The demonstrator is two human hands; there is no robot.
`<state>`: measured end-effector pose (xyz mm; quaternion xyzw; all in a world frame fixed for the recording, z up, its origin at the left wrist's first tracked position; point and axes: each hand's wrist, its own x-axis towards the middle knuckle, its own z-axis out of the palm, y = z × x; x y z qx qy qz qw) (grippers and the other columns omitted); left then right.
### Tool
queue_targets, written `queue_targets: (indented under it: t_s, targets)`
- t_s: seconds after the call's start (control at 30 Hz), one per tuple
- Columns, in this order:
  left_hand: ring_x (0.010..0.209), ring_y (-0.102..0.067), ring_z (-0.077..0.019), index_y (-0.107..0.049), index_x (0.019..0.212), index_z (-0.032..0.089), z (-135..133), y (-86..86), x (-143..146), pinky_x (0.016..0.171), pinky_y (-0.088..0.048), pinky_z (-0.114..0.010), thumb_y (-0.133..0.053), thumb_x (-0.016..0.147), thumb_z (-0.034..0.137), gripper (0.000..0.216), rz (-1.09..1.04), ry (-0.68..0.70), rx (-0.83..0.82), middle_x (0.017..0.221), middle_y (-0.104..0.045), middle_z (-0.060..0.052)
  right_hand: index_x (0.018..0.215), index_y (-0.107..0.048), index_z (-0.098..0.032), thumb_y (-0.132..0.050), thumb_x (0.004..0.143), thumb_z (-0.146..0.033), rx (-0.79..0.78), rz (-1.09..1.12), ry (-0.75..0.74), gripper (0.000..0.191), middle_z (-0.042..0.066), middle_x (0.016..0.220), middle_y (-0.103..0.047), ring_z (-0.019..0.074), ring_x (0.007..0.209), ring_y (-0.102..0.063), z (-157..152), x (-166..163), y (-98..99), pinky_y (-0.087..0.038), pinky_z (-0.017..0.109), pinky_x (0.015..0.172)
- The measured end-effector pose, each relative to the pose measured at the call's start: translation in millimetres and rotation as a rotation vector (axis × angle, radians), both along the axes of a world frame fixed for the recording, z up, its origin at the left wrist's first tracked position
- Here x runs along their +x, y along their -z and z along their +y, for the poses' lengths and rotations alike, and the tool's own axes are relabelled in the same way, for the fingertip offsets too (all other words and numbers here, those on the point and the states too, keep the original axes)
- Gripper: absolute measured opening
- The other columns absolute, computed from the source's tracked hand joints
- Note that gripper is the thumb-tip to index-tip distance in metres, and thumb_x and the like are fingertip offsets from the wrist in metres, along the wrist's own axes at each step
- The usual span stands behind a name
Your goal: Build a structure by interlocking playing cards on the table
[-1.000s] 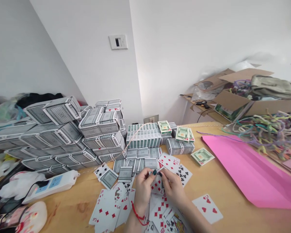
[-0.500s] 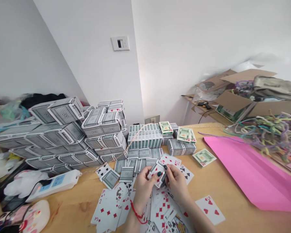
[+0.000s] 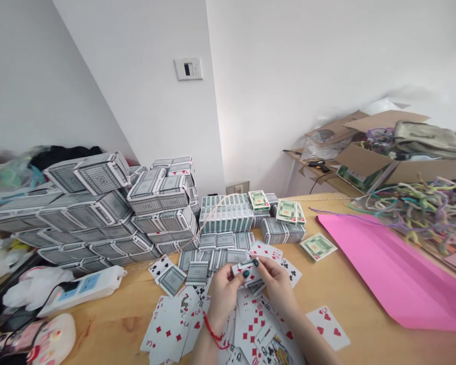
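Both hands hold a folded playing card (image 3: 247, 272) with red diamonds on its face, above a spread of loose cards. My left hand (image 3: 224, 289) pinches its left side, the dark-painted thumbnail on its face. My right hand (image 3: 274, 280) grips its upper right edge between thumb and fingers. Under the hands lie face-up playing cards (image 3: 166, 329), some partly hidden by my forearms. A five of hearts (image 3: 329, 328) rests apart at the right. Just beyond the hands are several grey-backed folded cards (image 3: 197, 274).
Blocks built of folded cards (image 3: 102, 213) are piled at the left. Green card boxes (image 3: 318, 247) lie behind and right of the hands. Pink paper (image 3: 380, 279) covers the right side, near tangled fuzzy stems (image 3: 414, 213). A white power strip (image 3: 95, 286) sits at the left.
The card in my hands has turned from a steep tilt to nearly level, and its far edge is now folded over. My hands stay in about the same place.
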<state>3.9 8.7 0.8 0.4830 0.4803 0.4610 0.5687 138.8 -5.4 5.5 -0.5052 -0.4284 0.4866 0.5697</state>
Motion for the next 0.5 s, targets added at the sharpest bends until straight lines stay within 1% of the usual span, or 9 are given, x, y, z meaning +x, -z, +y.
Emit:
queue_targets:
  t_s: [0.07,0.17,0.27,0.37,0.47,0.5]
  targets:
    - [0.06,-0.055,-0.0148,-0.063,0.07,0.013,0,0.4,0,0.056,-0.041,-0.023,-0.064,0.067,0.034,0.021,0.018,-0.015,0.012,0.062,-0.062,-0.002,0.076,-0.062,-0.016,-0.057,0.073,-0.049,-0.019,0.017,0.018,0.034,0.005,0.069,-0.062,0.0186,0.064,-0.055,1,0,1.7,-0.043,0.028,0.059]
    - [0.061,-0.055,-0.0141,-0.064,0.079,0.014,0,2.3,-2,0.058,-0.042,-0.023,-0.06,0.07,0.035,0.023,0.014,-0.103,0.024,0.066,-0.063,-0.002,0.073,-0.057,-0.017,-0.058,0.072,-0.049,-0.062,0.059,0.039,0.032,0.0,0.057,-0.054,0.0136,0.052,-0.047,1,-2,5.0,-0.038,0.024,0.049]
    - [0.062,-0.055,-0.0139,-0.062,0.086,0.015,1,4.0,-6,0.059,-0.042,-0.024,-0.057,0.072,0.034,0.025,0.018,-0.173,0.01,0.071,-0.063,-0.002,0.072,-0.053,-0.017,-0.058,0.071,-0.046,-0.099,0.048,-0.022,0.029,-0.004,0.051,-0.045,0.0102,0.045,-0.039,0,-4,6.6,-0.033,0.022,0.044]
    - [0.064,-0.055,-0.0155,-0.062,0.086,0.015,0,2.2,-8,0.06,-0.042,-0.025,-0.053,0.075,0.033,0.023,0.119,-0.13,0.044,0.072,-0.063,-0.003,0.069,-0.051,-0.017,-0.055,0.074,-0.041,-0.089,-0.046,-0.091,0.024,-0.005,0.052,-0.041,0.0092,0.046,-0.036,-2,-4,5.6,-0.031,0.021,0.045]
    - [0.071,-0.056,-0.0175,-0.063,0.085,0.017,-3,-3.9,-7,0.066,-0.043,-0.027,-0.049,0.077,0.03,0.021,0.281,-0.051,0.15,0.078,-0.064,-0.004,0.069,-0.049,-0.017,-0.052,0.076,-0.035,-0.073,-0.112,-0.137,0.019,-0.005,0.054,-0.038,0.0087,0.048,-0.033,-4,-2,4.0,-0.029,0.021,0.046]
    - [0.069,-0.056,-0.0174,-0.062,0.084,0.017,-4,-6.2,-6,0.065,-0.043,-0.027,-0.048,0.078,0.03,0.02,0.325,-0.038,0.173,0.077,-0.064,-0.004,0.069,-0.049,-0.018,-0.052,0.076,-0.033,-0.074,-0.112,-0.16,0.018,-0.006,0.055,-0.038,0.0086,0.049,-0.032,-4,-2,3.9,-0.028,0.02,0.046]
